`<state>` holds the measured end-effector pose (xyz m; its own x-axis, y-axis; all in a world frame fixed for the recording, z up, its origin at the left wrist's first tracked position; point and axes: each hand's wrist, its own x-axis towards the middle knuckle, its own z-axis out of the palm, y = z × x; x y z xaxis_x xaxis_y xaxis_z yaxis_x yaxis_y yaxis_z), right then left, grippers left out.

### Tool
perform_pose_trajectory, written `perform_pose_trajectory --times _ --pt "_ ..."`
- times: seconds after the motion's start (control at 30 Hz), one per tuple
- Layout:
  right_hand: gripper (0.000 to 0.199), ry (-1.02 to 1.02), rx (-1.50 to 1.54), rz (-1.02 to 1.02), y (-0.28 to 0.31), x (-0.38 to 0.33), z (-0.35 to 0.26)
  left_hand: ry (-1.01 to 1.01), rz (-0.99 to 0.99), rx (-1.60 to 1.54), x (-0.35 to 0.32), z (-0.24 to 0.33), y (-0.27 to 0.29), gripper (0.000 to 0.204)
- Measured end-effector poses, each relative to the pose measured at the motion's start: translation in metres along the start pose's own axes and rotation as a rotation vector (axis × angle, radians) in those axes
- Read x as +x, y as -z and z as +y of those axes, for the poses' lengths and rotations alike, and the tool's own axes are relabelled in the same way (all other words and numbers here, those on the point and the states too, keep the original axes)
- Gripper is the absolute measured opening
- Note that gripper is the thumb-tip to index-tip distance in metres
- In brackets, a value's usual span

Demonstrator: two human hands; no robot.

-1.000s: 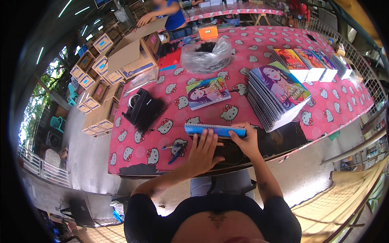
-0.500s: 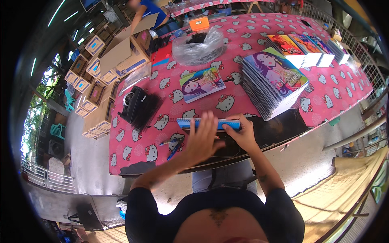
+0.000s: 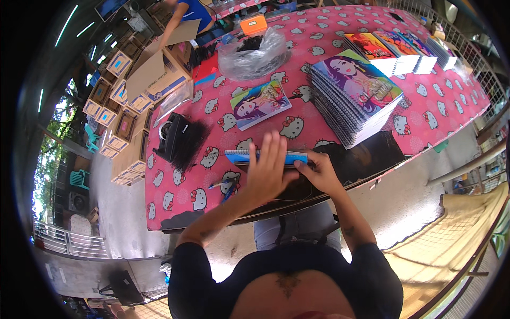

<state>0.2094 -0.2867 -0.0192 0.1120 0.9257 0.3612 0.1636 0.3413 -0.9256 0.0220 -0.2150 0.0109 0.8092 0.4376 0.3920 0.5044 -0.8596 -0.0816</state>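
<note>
A blue-covered notebook (image 3: 295, 159) stands on its edge before me, with a spiral coil along its upper side. My right hand (image 3: 322, 173) grips its right end, thumb on the near cover. My left hand (image 3: 268, 169) lies across the coil with its fingers stretched out flat. Just beyond lies a notebook with a colourful illustrated cover (image 3: 260, 104). A tall stack of spiral notebooks (image 3: 355, 95) rises to the right. On the left sits a black tape dispenser (image 3: 174, 137), beside a spread of loose black coils (image 3: 192, 144). Pens (image 3: 229, 187) rest near my left forearm.
Clear plastic wrap (image 3: 254, 58) holding black coils is farther back, near an orange box (image 3: 253, 24). An open carton (image 3: 167, 74) stands at the far left, with a person in blue (image 3: 194, 13) behind it. More notebook stacks (image 3: 401, 57) line the right. Pink patterned cloth (image 3: 425, 118) covers the table.
The coil that stuck out past the notebook's left end no longer shows there. My left hand is still flat on the coil, and my right hand keeps its grip. The whole view has shifted slightly.
</note>
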Motion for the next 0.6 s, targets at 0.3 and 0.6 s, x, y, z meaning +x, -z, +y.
perform_pose_trajectory --times 0.3,0.6 --pt "0.028 0.034 -0.138 -0.053 0.007 0.004 -0.007 -0.083 0.056 -0.006 -0.014 0.013 -0.014 0.091" --pt "0.022 0.151 -0.076 -0.003 0.001 0.008 -0.003 -0.085 0.084 -0.067 -0.014 0.021 -0.011 0.087"
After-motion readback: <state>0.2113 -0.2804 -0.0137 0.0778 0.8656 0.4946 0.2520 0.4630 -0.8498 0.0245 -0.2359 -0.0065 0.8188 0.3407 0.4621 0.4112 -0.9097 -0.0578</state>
